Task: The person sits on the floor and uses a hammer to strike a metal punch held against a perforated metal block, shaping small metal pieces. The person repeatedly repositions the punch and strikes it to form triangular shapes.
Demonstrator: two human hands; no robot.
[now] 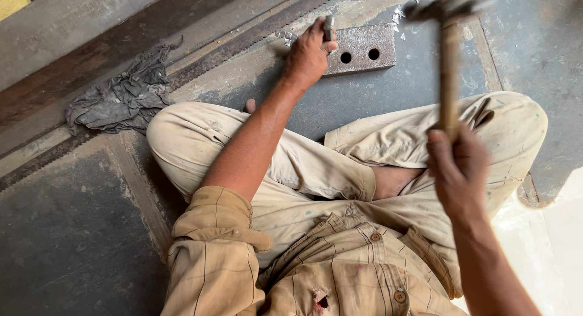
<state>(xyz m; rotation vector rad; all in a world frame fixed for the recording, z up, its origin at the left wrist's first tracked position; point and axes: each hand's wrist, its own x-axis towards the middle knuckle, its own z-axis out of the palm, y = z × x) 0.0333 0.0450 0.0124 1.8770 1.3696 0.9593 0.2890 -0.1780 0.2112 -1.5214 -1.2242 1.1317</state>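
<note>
The left hand (308,53) grips a short punch (328,28) upright on the metal block (362,48) — the right hand (456,164) clasps the hammer (448,67), its head raised just right of the punch.

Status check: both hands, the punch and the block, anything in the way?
Left hand grips punch upright on holed steel block. Right hand holds hammer raised, blurred. Metal scraps beside block; rag lies apart.
</note>
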